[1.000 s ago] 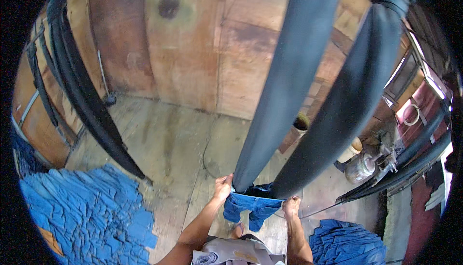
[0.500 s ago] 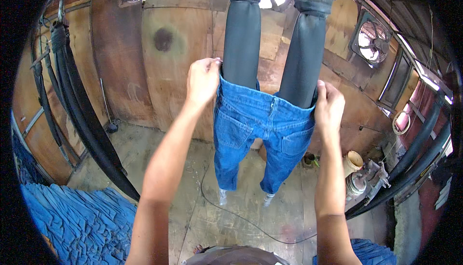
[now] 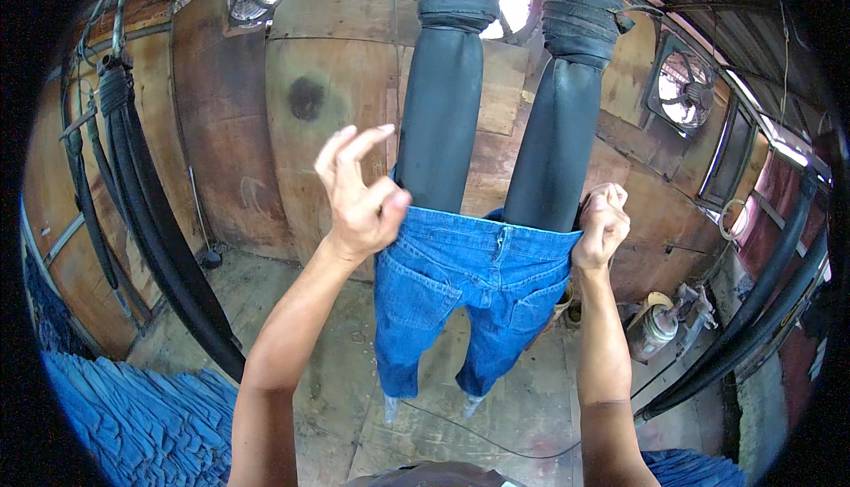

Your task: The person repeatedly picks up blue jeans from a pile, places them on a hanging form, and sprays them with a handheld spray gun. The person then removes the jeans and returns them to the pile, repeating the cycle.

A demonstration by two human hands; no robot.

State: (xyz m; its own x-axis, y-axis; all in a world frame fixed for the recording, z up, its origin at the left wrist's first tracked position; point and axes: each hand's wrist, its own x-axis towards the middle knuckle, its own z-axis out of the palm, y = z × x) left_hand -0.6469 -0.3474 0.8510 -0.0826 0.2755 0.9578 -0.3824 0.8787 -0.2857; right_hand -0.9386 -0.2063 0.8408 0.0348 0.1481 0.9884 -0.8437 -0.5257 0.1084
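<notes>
A pair of blue jeans hangs in front of me with its back pockets facing me. Two long black rubber leg tubes run down into its waist, and clear tips stick out below the hems. By the left end of the waistband is my left hand, fingers spread and raised, thumb close to the denim; it is a little blurred. On the other side, my right hand is closed around the right end of the waistband, with curled fingers.
Blue garments are piled at lower left and lower right. More black tubes hang at left and right. A metal canister stands at right. A thin cable crosses the floor. Fans sit in the wooden walls.
The jeans now appear lower and slightly left, showing more of the black tubes. My left hand has opened its fingers from its grip at the waistband; my right hand has stayed closed.
</notes>
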